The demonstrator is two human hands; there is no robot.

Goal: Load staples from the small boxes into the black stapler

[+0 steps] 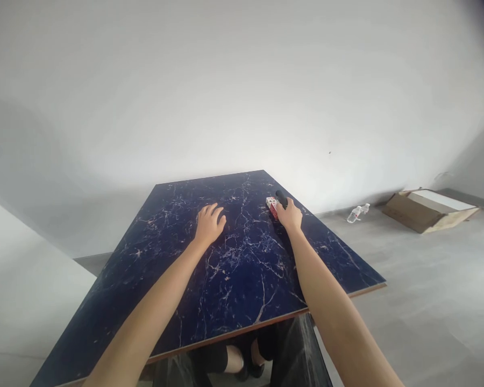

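Bare forearms [331,293] nearest, running in from the near edge, cut off by frame. Left hand [210,224] open, fingers spread, over mid tabletop [234,293]; contact with the surface hard to confirm. Right hand [290,216] sits close to the tabletop's right edge, fingers curled at a small red-and-white box [271,205] and a black object [281,198]; can't tell which it's clamped on, if either. Wide stretch of blue marbled top between hands, more left of the left one. Far edge is up near the wall [226,86]. Box print too small to read; black object partly covered by the hand. Clear bottles [354,215] and cardboard box [411,214] on right floor, no legible text. Legs half hidden under near edge.
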